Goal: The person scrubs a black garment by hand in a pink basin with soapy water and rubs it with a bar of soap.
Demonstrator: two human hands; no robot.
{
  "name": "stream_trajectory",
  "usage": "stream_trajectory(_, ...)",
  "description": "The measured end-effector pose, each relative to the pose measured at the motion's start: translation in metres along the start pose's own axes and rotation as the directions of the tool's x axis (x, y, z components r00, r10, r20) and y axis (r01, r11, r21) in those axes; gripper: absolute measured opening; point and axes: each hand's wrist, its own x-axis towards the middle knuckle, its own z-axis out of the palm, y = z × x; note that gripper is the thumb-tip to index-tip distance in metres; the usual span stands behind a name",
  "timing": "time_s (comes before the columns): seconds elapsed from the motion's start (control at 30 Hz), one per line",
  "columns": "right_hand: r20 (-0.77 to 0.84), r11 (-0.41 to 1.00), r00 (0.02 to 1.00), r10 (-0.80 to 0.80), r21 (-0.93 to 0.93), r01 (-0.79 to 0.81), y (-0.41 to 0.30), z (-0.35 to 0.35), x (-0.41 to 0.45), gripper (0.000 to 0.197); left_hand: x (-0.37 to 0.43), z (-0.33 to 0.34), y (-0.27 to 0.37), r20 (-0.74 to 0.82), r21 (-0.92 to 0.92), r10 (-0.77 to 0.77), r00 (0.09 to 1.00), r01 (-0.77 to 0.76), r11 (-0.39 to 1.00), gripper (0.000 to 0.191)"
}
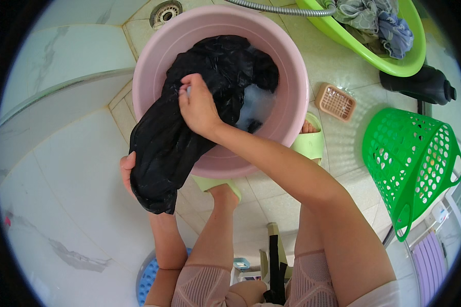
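Note:
A wet black garment (165,142) lies partly in a pink plastic basin (148,76) and hangs over its near left rim. My left hand (128,172) holds the hanging end from beneath, most of its fingers hidden by the cloth. On top of the stretched cloth rests my right hand (199,107), its fingers curled around a small pale piece, perhaps a bar of soap (188,90). Cloudy water (255,103) shows in the basin beside the bunched part of the garment.
A soap dish (336,102) sits on the tiles right of the basin. Beyond it are a green perforated laundry basket (403,153), a black bottle (417,84) and a lime-green tub (418,50) of clothes. A metal shower hose (284,10) crosses behind; a floor drain (166,14) lies back left.

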Motion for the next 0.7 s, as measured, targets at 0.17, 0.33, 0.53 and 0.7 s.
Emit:
stream_trajectory(0.17,-0.120,0.959,0.957,-0.265,0.069,0.275,-0.073,-0.008,-0.028,0.024,-0.004,0.011,0.001,-0.083,-0.040,-0.047,0.995,0.044,0.998,0.046)
stream_trajectory(0.33,0.110,0.885,0.878,-0.466,0.077,0.460,-0.090,-0.010,-0.065,0.025,-0.007,0.021,-0.022,-0.122,0.083,0.041,0.992,-0.031,0.996,0.050)
stream_trajectory(0.53,0.248,0.989,0.959,-0.136,0.083,0.119,-0.071,-0.087,-0.047,0.019,-0.008,0.039,-0.014,-0.053,0.041,-0.024,0.998,0.026,0.999,0.054)
stream_trajectory(0.7,0.138,0.982,0.990,-0.003,-0.187,0.029,-0.084,-0.227,-0.042,0.016,0.006,0.033,-0.023,-0.046,0.137,-0.195,0.980,0.200,0.970,0.051)
